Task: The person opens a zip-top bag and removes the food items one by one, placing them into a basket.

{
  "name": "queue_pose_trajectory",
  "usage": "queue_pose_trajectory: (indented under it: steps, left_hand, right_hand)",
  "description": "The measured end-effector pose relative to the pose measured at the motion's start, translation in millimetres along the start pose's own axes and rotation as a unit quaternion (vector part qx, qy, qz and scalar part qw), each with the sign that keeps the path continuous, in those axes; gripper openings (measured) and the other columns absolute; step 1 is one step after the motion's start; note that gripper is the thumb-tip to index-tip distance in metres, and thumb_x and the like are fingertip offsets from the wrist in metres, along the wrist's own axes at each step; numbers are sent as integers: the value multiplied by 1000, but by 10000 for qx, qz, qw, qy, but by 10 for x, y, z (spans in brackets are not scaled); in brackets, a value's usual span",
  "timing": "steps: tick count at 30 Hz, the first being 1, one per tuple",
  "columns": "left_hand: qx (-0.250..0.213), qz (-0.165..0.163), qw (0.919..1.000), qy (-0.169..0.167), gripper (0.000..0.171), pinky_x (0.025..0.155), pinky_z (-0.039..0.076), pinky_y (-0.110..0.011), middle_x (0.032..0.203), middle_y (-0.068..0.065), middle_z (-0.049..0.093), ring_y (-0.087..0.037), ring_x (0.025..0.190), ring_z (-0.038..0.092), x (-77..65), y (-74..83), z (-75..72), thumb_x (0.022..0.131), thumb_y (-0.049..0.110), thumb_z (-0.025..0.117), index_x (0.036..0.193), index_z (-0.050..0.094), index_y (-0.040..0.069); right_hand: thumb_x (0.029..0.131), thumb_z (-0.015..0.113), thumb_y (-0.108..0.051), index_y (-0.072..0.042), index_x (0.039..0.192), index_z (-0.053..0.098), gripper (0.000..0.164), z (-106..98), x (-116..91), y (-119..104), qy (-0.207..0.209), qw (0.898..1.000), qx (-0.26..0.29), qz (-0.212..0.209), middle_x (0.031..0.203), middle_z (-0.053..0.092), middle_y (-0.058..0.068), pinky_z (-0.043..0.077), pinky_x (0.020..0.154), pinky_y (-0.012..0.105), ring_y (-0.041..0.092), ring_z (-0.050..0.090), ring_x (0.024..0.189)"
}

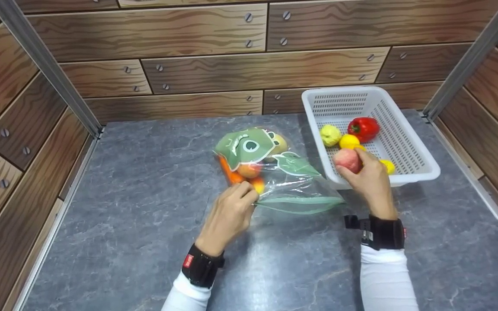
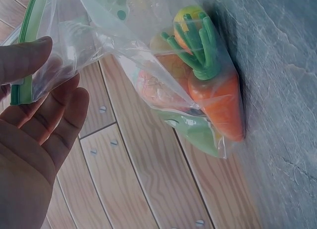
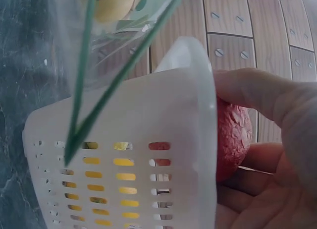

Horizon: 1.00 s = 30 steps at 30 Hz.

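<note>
My left hand [image 1: 228, 212] pinches the green zip edge of a clear zip bag [image 1: 298, 186] with a green cartoon print. Inside the bag are a carrot [image 2: 218, 102] with a green top, an orange-red round fruit [image 1: 249, 170] and other produce partly covered by the print. At the near side of a white perforated basket [image 1: 422, 176], my right hand [image 1: 372, 183] grips a pinkish-red peach [image 1: 346, 160] between thumb and fingers. In the right wrist view the basket wall hides part of the peach. The bag's mouth lies spread toward the basket.
Within the basket lie a red bell pepper [image 1: 364, 129], a pale green fruit [image 1: 330, 135] and several yellow fruits, one a yellow lemon-like fruit [image 1: 388, 166]. Wood-patterned panels [image 1: 205, 32] enclose the grey marbled table [image 1: 145, 242] at the back and sides.
</note>
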<state>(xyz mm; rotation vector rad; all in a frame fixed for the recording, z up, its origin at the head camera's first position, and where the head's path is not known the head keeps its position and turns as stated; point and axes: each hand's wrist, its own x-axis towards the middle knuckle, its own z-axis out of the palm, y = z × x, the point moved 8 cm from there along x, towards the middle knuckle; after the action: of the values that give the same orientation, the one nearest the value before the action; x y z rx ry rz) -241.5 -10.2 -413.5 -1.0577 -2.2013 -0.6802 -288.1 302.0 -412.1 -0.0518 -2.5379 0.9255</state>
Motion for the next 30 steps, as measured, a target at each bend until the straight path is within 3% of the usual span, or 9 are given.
queue_pose_trajectory:
  steps: [11, 20, 23, 26, 30]
  left_hand:
    - [69, 8, 10000, 12, 21, 64, 46, -29, 90, -1, 56, -18, 75, 54, 3, 0, -4, 79, -9, 68, 84, 60, 9]
    - [62, -42, 10000, -41, 21, 63, 46, -28, 90, -1, 56, -17, 75, 53, -3, -10, 2, 78, -10, 68, 85, 61, 9]
    - [87, -41, 9999, -49, 22, 63, 46, -27, 90, -1, 56, -17, 74, 53, -2, -12, 3, 78, -11, 68, 85, 61, 9]
    - [77, -5, 10000, -30, 23, 63, 47, -28, 90, -1, 56, -17, 75, 53, 0, -7, -1, 77, -12, 68, 85, 61, 9]
    - [51, -9, 10000, -26, 23, 64, 48, -28, 91, -1, 57, -17, 76, 54, 2, 0, -8, 77, -11, 69, 85, 62, 9]
  right_hand:
    - [91, 77, -16, 17, 135, 52, 60, 93, 4, 67, -584, 9978, -281, 169, 124, 59, 40, 46, 100, 63, 53, 57, 107]
    - [93, 73, -16, 14, 134, 56, 53, 101, 8, 61, -668, 9974, -115, 226, 128, 60, 38, 44, 106, 63, 52, 57, 115]
    - [93, 75, -13, 13, 133, 59, 50, 76, 4, 6, -605, 9980, 95, 186, 129, 61, 37, 48, 105, 61, 51, 59, 118]
    - [92, 76, -8, 12, 130, 63, 45, 23, -7, -98, -376, 9986, 373, 35, 128, 63, 34, 54, 98, 53, 49, 65, 115]
    - [87, 75, 3, 11, 123, 68, 37, -82, -45, -316, 144, 9954, 808, -486, 124, 67, 31, 56, 89, 18, 47, 69, 106]
